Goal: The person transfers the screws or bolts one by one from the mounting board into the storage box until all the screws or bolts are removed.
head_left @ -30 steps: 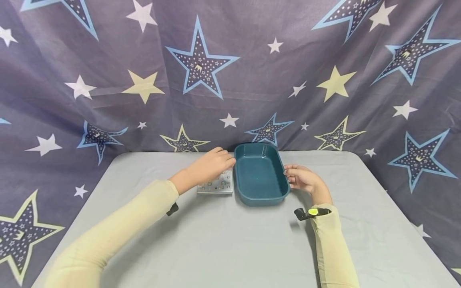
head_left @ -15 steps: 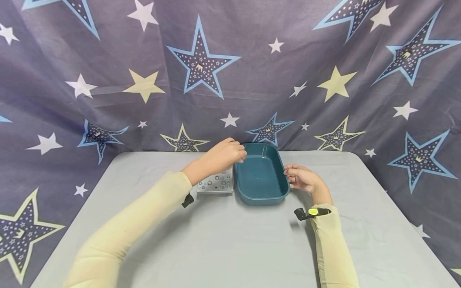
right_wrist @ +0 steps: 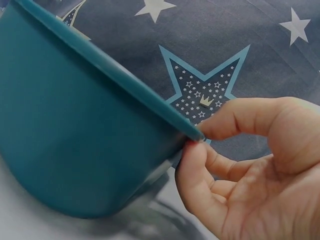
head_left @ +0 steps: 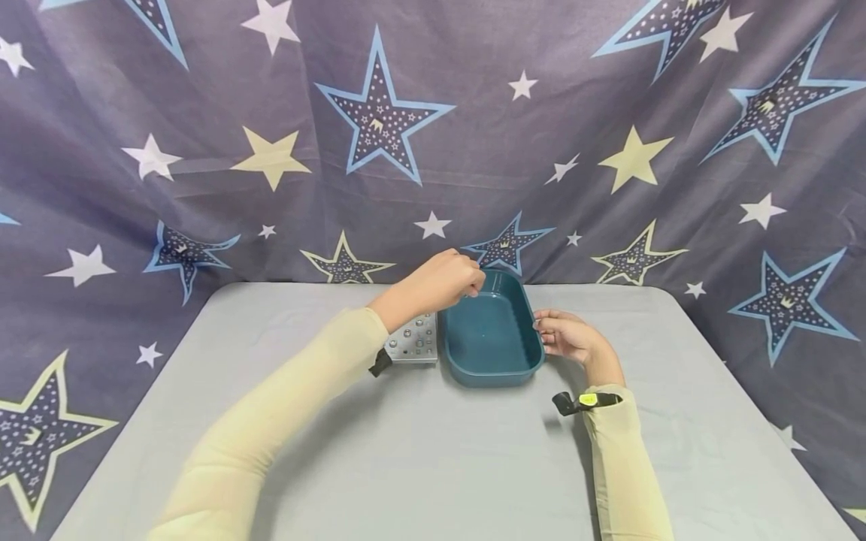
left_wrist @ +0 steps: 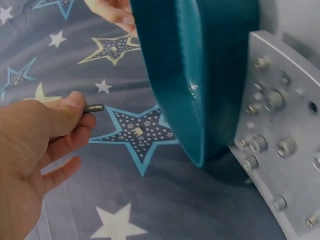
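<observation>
My left hand (head_left: 449,281) is raised over the far left part of a teal plastic tub (head_left: 490,330). Between thumb and forefinger it pinches a small dark metal pin (left_wrist: 94,107), whose end sticks out past the fingertips; the rest is hidden in the grip. My right hand (head_left: 571,334) pinches the tub's right rim, thumb and finger on either side of the lip (right_wrist: 192,132). Directly left of the tub lies a silver metal plate (head_left: 421,342), partly covered by my left forearm. Several socket-head screws (left_wrist: 286,146) stand up from the plate.
A grey-covered table (head_left: 460,466) carries the tub and plate near its far edge. Behind it hangs a dark curtain (head_left: 379,210) printed with stars, close to the tub's far end.
My left hand has moved right and slightly up, from above the metal plate to over the tub, carrying the small pin. The right hand and tub have stayed in place.
</observation>
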The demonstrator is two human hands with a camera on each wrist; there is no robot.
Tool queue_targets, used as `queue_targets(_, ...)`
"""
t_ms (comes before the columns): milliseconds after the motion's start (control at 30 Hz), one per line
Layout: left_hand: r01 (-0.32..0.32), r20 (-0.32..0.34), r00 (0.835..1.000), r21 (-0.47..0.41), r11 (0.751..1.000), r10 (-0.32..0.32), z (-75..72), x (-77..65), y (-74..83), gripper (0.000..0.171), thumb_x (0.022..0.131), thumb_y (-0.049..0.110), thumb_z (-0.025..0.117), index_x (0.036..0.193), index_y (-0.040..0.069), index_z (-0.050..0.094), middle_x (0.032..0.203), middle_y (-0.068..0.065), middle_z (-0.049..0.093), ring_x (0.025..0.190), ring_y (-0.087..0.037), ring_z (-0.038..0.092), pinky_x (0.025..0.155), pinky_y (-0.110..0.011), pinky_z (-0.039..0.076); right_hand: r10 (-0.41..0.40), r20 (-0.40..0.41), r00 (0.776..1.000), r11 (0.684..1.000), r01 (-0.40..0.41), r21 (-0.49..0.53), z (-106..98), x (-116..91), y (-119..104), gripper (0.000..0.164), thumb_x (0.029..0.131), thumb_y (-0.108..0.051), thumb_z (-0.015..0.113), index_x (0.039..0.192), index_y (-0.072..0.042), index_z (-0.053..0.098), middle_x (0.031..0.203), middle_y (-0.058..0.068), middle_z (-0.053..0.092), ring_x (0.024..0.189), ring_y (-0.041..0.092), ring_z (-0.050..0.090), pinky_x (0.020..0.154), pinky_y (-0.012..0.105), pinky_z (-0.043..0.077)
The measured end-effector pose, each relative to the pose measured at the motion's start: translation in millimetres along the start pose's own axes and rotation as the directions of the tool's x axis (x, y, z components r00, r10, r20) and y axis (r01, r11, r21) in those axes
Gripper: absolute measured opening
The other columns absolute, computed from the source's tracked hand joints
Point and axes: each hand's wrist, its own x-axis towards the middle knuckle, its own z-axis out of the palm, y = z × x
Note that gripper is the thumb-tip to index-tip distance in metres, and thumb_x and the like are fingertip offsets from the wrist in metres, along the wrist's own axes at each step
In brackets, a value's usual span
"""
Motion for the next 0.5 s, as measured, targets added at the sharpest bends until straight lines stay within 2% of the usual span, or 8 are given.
queue_targets(100, 0.009, 0.006, 1.0, -0.048, 0.999, -0.009, 0.8, 6.9, 3.0, 0.009, 0.093, 0.016, 0.072, 0.085, 0.012, 0.072, 0.087, 0.0, 0.074, 0.083, -0.015, 0.068, 0.092, -0.038, 0.052, -0.001, 0.004, 1.0, 1.0, 0.001, 0.007, 0, 0, 0, 0.019, 0.098, 0.002, 0.041, 0.115, -0.007, 0.043, 0.078, -0.008, 0.06, 0.068, 0.002, 0.057, 0.066, 0.021, 0.052)
queue_targets(267, 0.039, 0.031, 0.999, -0.154, 0.987, -0.034, 6.5, 19.1, 7.7, 0.014, 0.092, 0.017, 0.073, 0.079, 0.012, 0.071, 0.084, 0.002, 0.075, 0.075, -0.011, 0.064, 0.083, -0.029, 0.054, -0.003, -0.004, 1.0, 1.0, 0.003, -0.005, -1, 1, 0, 0.02, 0.098, 0.002, 0.041, 0.115, -0.007, 0.043, 0.078, -0.008, 0.058, 0.066, 0.002, 0.052, 0.065, 0.02, 0.05)
queue_targets(367, 0.06, 0.072, 0.996, -0.194, 0.979, -0.047, 10.7, 25.8, 11.7, 0.007, 0.091, 0.018, 0.074, 0.088, 0.013, 0.077, 0.092, 0.002, 0.078, 0.083, -0.011, 0.07, 0.084, -0.027, 0.056, 0.002, -0.014, 1.0, 1.0, -0.002, -0.025, -1, 1, -1, 0.021, 0.097, 0.001, 0.042, 0.117, -0.006, 0.042, 0.079, -0.009, 0.056, 0.066, 0.002, 0.049, 0.065, 0.02, 0.049)
queue_targets(500, 0.073, 0.133, 0.99, -0.208, 0.975, -0.046, 17.9, 33.7, 18.5, 0.013, 0.092, 0.019, 0.074, 0.1, 0.012, 0.08, 0.102, 0.001, 0.079, 0.095, -0.013, 0.073, 0.09, -0.028, 0.057, 0.012, -0.027, 1.0, 0.999, -0.013, -0.044, 1, 1, -2, 0.025, 0.097, 0.0, 0.044, 0.121, -0.004, 0.041, 0.08, -0.008, 0.058, 0.067, 0.002, 0.054, 0.066, 0.021, 0.051)
